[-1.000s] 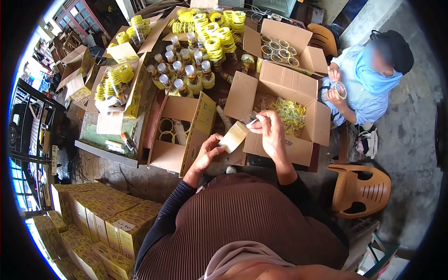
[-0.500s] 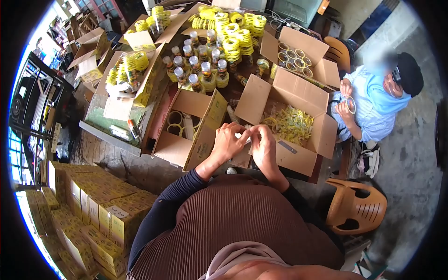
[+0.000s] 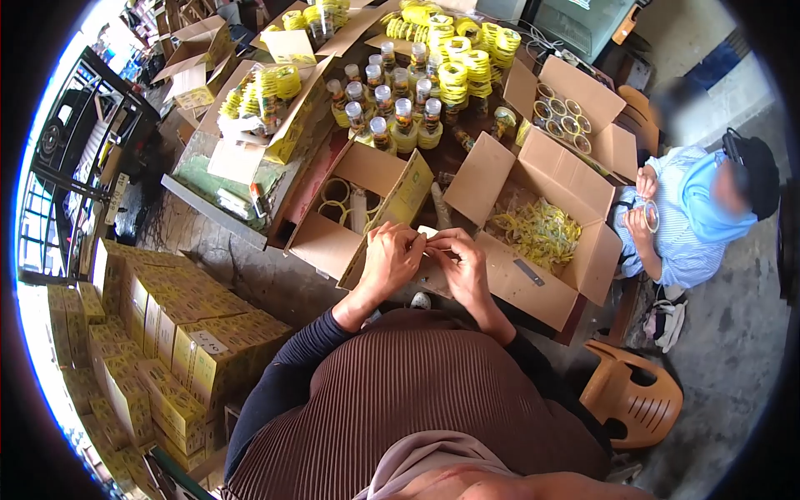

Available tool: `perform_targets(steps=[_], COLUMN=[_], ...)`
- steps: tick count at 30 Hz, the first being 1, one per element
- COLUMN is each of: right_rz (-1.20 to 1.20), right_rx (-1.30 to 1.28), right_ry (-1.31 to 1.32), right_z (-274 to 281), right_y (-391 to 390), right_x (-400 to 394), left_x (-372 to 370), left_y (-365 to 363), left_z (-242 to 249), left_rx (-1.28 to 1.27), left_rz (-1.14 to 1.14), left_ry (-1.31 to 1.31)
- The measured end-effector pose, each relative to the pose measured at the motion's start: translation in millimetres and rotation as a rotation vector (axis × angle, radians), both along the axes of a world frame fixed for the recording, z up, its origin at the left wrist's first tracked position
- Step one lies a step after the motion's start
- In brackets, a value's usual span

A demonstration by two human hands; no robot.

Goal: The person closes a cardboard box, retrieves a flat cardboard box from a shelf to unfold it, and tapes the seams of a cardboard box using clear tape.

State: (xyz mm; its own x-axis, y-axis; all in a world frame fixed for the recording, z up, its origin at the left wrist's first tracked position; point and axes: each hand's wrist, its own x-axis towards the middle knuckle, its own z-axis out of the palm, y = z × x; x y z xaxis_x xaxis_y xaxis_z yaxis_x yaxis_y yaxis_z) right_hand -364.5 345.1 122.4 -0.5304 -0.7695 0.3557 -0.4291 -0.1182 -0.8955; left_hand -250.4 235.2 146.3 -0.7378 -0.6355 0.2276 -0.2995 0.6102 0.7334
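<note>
My left hand (image 3: pixel 390 260) and my right hand (image 3: pixel 461 265) meet in front of my chest, fingertips pinched close together. Between them is a small pale, thin piece (image 3: pixel 427 232), too small to name and partly hidden by the fingers. Just left of my left hand is an open carton (image 3: pixel 375 167) holding yellow-edged rings (image 3: pixel 335 191) and a pale roll. On the other side, close to my right hand, an open carton (image 3: pixel 536 293) contains a heap of yellow and clear plastic strips (image 3: pixel 537 233).
Several clear-capped bottles (image 3: pixel 404 129) stand on the table behind, beside stacked yellow rolls (image 3: pixel 454 79). Another carton (image 3: pixel 612 150) holds rings. A person (image 3: pixel 700 200) at right handles a ring. Stacked cartons (image 3: pixel 208 350) rise at lower left; an orange chair (image 3: pixel 637 396) is at lower right.
The view has shifted, so the table and boxes sit further right and lower. My hands remain together at the small pale piece, with the right fingers slightly more extended.
</note>
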Motion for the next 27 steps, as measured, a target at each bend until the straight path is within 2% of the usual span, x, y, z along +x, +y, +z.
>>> perform_targets(steps=[3, 4, 6, 8, 10, 11, 15, 16, 18, 24, 27], right_rz=[0.322, 0.359, 0.369, 0.331, 0.37, 0.379, 0.546, 0.558, 0.477, 0.662, 0.726], right_rx=[0.048, 0.11, 0.073, 0.156, 0.171, 0.121, 0.213, 0.208, 0.183, 0.205, 0.309], right_ry=[-0.233, -0.384, -0.218, -0.042, 0.12, 0.379, 0.679, 0.681, 1.04, 1.283, 1.53], right_z=[6.3, 12.7, 19.3, 20.8, -1.2, -9.4, -18.7, -23.1, -29.5, -29.8, -36.4], right_y=[-0.7, -1.7, -14.8, -34.9, -62.4, -75.2, -124.1, -136.6, -161.2, -215.6, -229.6], right_x=[-24.7, -33.2, -44.0, -49.4, -49.8, -50.0, -31.7, -28.0, -17.9, 5.4, 19.4], left_x=[8.3, 11.6, 19.5, 27.7, 36.9, 43.1, 61.9, 66.1, 74.4, 91.9, 100.2], left_y=[3.8, 4.7, 6.3, 7.7, 7.6, 6.0, 7.9, 8.5, 9.6, 10.4, 7.9], left_z=[13.2, 18.1, 29.7, 40.6, 50.2, 53.8, 65.7, 65.0, 62.9, 54.1, 55.1], left_rx=[-0.067, -0.091, -0.115, -0.135, -0.16, -0.166, -0.119, -0.12, -0.115, 0.024, 0.067], left_rz=[0.035, 0.042, 0.038, 0.034, -0.009, -0.028, -0.004, 0.008, 0.03, 0.066, 0.066], left_ry=[0.035, 0.06, 0.035, 0.009, 0.016, -0.021, -0.014, -0.015, -0.042, -0.007, -0.062])
